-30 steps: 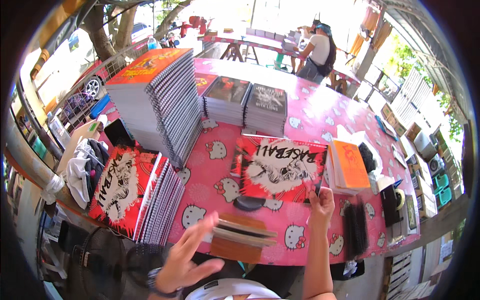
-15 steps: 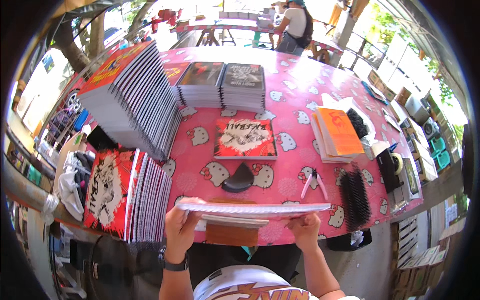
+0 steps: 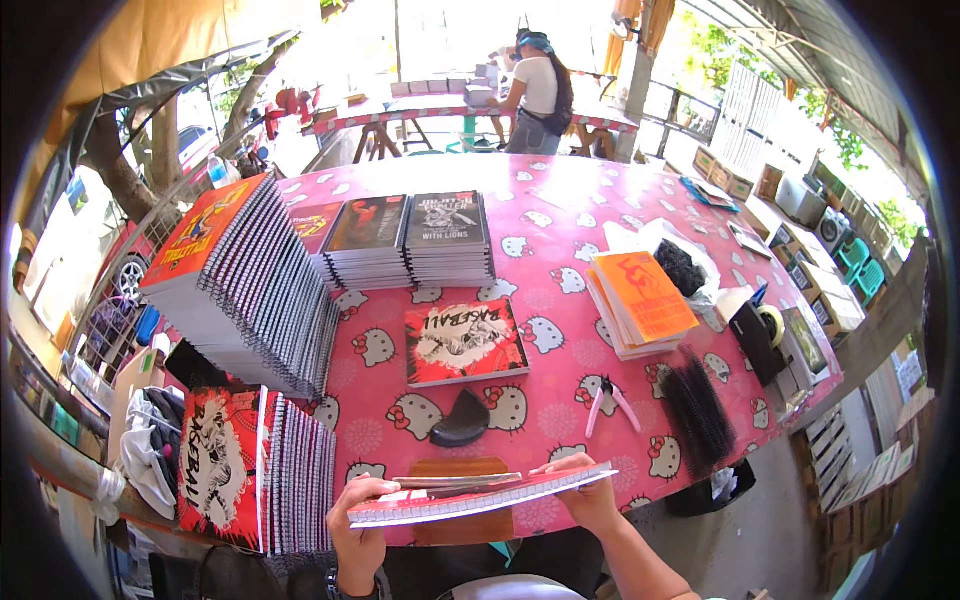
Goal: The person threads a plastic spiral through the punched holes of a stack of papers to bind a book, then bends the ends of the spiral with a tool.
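Both hands hold a notebook (image 3: 480, 502), seen nearly edge-on with its punched or coiled edge toward me and some red showing on top. My left hand (image 3: 360, 525) grips its left end, thumb on the upper side. At the right end my right hand (image 3: 582, 490) is closed on it, fingertips over the far edge. Just beyond lies a brown wooden board (image 3: 460, 467), with a long thin dark-grey piece above it, partly hidden. Farther off are a black wedge-shaped object (image 3: 462, 420), a red baseball book (image 3: 467, 343) and pink-handled cutters (image 3: 612, 406).
Tall stacks of coil-bound books (image 3: 250, 290) and red baseball notebooks (image 3: 298, 470) stand at left. Two dark-covered stacks (image 3: 447, 240) sit farther back. At right are orange booklets (image 3: 642, 300), black plastic coils (image 3: 697, 415) and a tape roll (image 3: 770, 325). A person (image 3: 540, 90) works at a far table.
The notebook has tilted, its right end now higher, and some of its red upper face shows. My hands sit lower in the picture as the view has shifted upward.
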`<state>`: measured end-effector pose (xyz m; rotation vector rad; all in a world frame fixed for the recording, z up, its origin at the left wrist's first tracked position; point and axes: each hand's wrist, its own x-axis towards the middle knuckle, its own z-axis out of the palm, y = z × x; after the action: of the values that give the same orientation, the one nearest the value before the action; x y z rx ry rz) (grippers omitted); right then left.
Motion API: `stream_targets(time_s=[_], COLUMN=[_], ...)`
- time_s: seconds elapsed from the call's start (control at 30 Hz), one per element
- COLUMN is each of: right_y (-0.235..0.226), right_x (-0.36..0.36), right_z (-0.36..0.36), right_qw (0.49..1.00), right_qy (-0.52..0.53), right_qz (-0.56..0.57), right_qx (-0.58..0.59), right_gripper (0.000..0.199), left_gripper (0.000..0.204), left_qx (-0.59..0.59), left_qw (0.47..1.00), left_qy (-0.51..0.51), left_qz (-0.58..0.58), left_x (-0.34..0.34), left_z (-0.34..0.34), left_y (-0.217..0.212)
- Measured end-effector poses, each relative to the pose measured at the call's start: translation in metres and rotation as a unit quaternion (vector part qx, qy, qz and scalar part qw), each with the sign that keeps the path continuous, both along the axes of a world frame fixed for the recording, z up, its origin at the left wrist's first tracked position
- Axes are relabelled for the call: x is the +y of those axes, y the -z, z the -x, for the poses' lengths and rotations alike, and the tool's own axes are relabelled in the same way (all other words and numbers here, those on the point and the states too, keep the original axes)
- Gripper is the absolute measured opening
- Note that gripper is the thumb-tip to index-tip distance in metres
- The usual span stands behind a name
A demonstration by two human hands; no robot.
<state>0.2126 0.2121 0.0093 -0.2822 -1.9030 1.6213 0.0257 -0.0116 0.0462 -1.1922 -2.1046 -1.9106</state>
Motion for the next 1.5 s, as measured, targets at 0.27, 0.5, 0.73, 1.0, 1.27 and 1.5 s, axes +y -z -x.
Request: stream_targets(time_s=[0.27, 0.5, 0.73, 1.0, 1.27, 1.5], right_y=[0.008, 0.004, 0.029, 0.026, 0.049, 0.024], right_x=[-0.003, -0.005, -0.026, 0.145, 0.167, 0.167], right_z=[0.001, 0.01, 0.023, -0.082, -0.099, -0.104], right_qw=[0.995, 0.982, 0.97, 0.747, 0.699, 0.707], right_qy=[0.091, -0.012, -0.048, 0.466, 0.422, 0.454], right_qz=[-0.032, -0.159, -0.19, -0.343, -0.382, -0.387], right_qx=[-0.023, -0.101, -0.141, -0.328, -0.433, -0.381], right_gripper=[0.014, 0.061, 0.083, 0.011, 0.016, 0.016], left_gripper=[0.014, 0.055, 0.059, 0.035, 0.044, 0.087], left_qx=[0.042, -0.205, -0.167, -0.211, -0.24, 0.232], left_qw=[0.998, 0.963, 0.975, 0.959, 0.947, 0.956], left_qy=[0.013, 0.068, 0.046, 0.018, -0.031, -0.051], left_qz=[0.044, -0.163, -0.137, -0.188, -0.21, 0.175], left_x=[-0.001, -0.012, 0.03, 0.046, 0.051, 0.06], left_z=[-0.002, 0.018, 0.022, 0.026, 0.03, -0.046], left_y=[-0.009, 0.056, 0.055, 0.036, 0.023, -0.018])
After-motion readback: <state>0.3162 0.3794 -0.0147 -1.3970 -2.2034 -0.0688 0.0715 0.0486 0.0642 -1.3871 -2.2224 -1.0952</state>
